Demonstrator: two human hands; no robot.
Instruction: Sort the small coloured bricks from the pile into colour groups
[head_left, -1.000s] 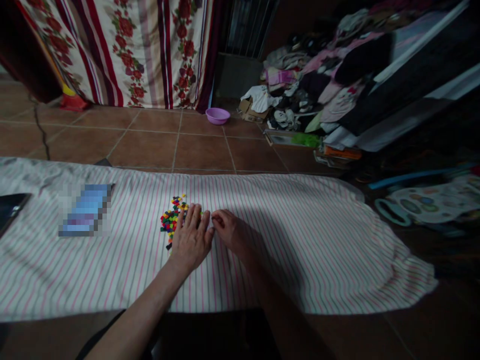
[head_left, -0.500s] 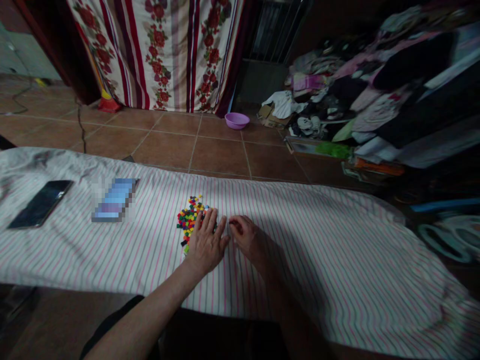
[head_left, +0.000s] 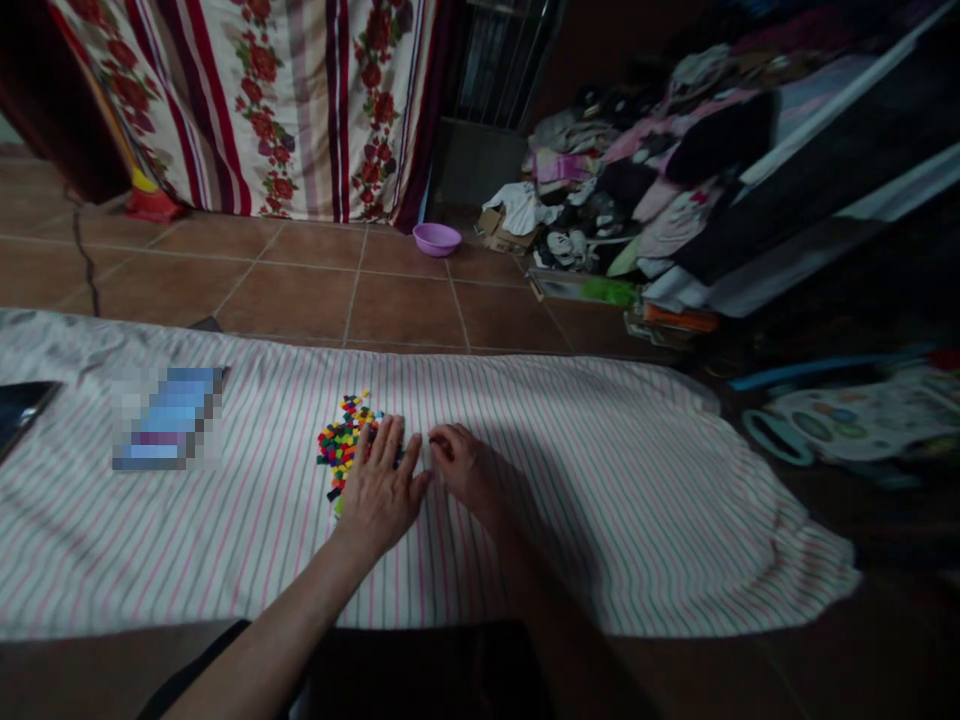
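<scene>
A pile of small coloured blocks (head_left: 341,437), in red, yellow, green, orange and black, lies on the striped cloth (head_left: 262,540). My left hand (head_left: 381,480) rests palm down over the right side of this pile, fingers spread, and hides part of it. Just to its right is my right hand (head_left: 461,465), thumb and forefinger pinched together. Something small and dark shows at those fingertips; its exact shape is too small to tell. The two hands are close but apart.
A phone with a blurred bright screen (head_left: 171,415) lies left of the blocks, and a dark phone (head_left: 22,410) is cut by the left edge. Beyond the cloth, a purple basin (head_left: 436,238) stands on the tiled floor beside heaped clothes (head_left: 600,180).
The view has turned to the right, so everything appears shifted left. Both hands keep about the same pose by the blocks; the right stays pinched.
</scene>
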